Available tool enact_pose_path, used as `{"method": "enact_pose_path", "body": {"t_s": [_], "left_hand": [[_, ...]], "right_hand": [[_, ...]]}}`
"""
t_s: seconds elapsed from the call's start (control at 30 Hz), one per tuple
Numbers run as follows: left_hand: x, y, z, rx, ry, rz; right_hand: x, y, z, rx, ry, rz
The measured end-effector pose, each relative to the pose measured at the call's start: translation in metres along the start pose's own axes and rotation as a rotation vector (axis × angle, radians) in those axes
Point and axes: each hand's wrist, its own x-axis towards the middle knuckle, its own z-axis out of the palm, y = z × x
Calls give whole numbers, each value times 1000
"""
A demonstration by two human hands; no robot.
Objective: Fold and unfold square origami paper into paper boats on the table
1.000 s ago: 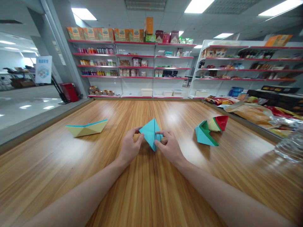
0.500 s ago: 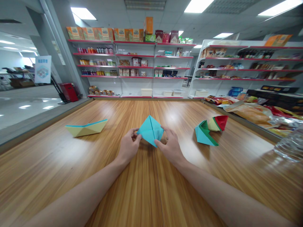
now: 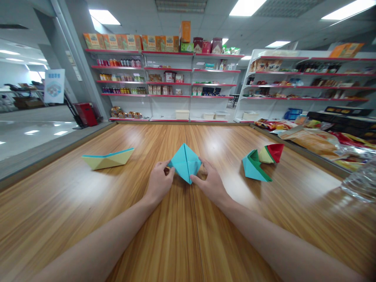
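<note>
A folded teal paper diamond stands on one point on the wooden table, held between both hands. My left hand pinches its left corner with thumb and fingers closed. My right hand pinches the right corner the same way. A yellow paper boat with a teal edge lies to the left. To the right sit a teal and green folded paper and a red and yellow-green folded paper.
Snack bags and clear plastic packs crowd a counter along the table's right edge. Store shelves with red rails stand behind the table. An open floor and a red box lie to the left.
Both hands have turned and squared up the teal paper, which now faces me as a wider diamond. My hands shifted slightly away from me. The other paper pieces have not moved.
</note>
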Motion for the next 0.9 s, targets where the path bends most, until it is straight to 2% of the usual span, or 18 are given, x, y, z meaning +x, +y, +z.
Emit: {"method": "enact_pose_path", "body": {"t_s": [0.2,0.43,0.5,0.7,0.9], "left_hand": [[-1,-3,1,75,-81,51],[-2,-3,5,204,-128,106],[-3,0,4,210,-183,126],[-6,19,-6,91,-461,249],[-9,21,-9,-62,-580,276]], "right_hand": [[0,0,1,42,-32,19],[-3,-3,-1,34,-132,34],[-3,-6,-2,74,-177,2],[-5,-18,-6,184,-346,-148],[-8,-24,-8,221,-457,-187]]}}
